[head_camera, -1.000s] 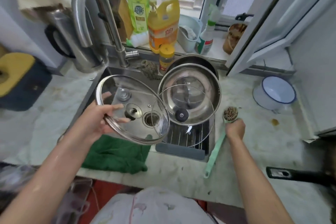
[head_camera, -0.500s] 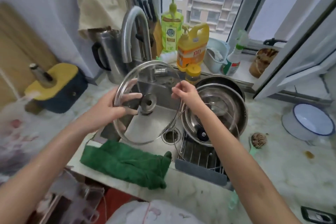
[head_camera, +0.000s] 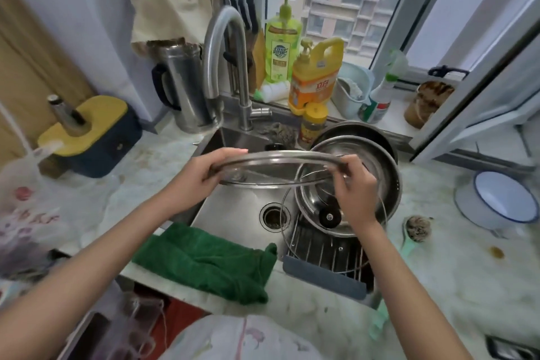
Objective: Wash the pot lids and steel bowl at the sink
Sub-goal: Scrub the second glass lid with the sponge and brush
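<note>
The glass lid (head_camera: 277, 156) hangs nearly flat above the sink (head_camera: 233, 213). The left hand (head_camera: 201, 175) and the right hand (head_camera: 355, 196) each have a grip closed on opposite ends of its steel rim. If that thin edge is slick, a finger could slip and drop it onto the steel bowl (head_camera: 382, 172) and second lid (head_camera: 330, 215) beneath.

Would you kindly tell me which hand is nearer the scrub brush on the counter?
Right. The right hand grips the lid left of the scrub brush; the left hand grips its opposite rim, farther left.
</note>
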Tool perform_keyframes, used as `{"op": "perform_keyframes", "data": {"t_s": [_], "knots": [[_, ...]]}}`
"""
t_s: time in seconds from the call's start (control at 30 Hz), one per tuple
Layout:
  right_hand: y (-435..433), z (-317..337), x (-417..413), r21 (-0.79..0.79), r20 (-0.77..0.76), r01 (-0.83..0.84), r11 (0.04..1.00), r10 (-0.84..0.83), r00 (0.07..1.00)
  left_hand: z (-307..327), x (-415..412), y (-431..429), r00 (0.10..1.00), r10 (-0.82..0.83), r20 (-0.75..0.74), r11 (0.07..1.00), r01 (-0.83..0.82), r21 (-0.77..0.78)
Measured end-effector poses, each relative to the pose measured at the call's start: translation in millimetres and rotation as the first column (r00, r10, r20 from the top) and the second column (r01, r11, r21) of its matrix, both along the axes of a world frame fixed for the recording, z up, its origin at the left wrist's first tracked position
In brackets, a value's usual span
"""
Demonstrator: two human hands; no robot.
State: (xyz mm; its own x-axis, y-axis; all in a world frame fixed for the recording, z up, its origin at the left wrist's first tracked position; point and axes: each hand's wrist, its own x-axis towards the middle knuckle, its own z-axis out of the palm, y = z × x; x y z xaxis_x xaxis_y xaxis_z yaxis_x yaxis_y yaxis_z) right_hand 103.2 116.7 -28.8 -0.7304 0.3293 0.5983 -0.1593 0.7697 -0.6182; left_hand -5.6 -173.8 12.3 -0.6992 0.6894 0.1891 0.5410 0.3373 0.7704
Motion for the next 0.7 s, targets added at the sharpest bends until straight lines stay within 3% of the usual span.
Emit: {"op": "perform_keyframes", "data": {"t_s": [0.1,0.27,0.47,0.57,0.7], "knots": [[26.9,5.4,15.2,-0.039,0.224,0.081,0.996,-0.07,0.972,-22.6,-9.2,35.1,0.975,0.078,0.206,0.997,-0.082,0.014],[67.2,-25.1,42.9,-0.086,0.531,0.242,0.966,-0.161,0.832,-67.6,-9.9,104.1,0.937,0.056,0.345,0.992,-0.012,-0.129],[98.7,-47.2,56.9,-0.072,0.684,0.321,0.944,-0.188,0.704,-101.9,-11.6,149.2,0.94,0.038,0.339,0.947,0.074,-0.313],[108.1,-58.2,61.2,-0.052,0.74,0.325,0.944,-0.182,0.648,-119.6,-7.2,159.1,0.91,0.056,0.412,0.936,0.096,-0.339],[111.1,-67.3,65.7,-0.075,0.772,0.33,0.941,-0.154,0.617,-127.1,-3.2,163.5,0.919,0.068,0.389,0.918,0.095,-0.384]]}}
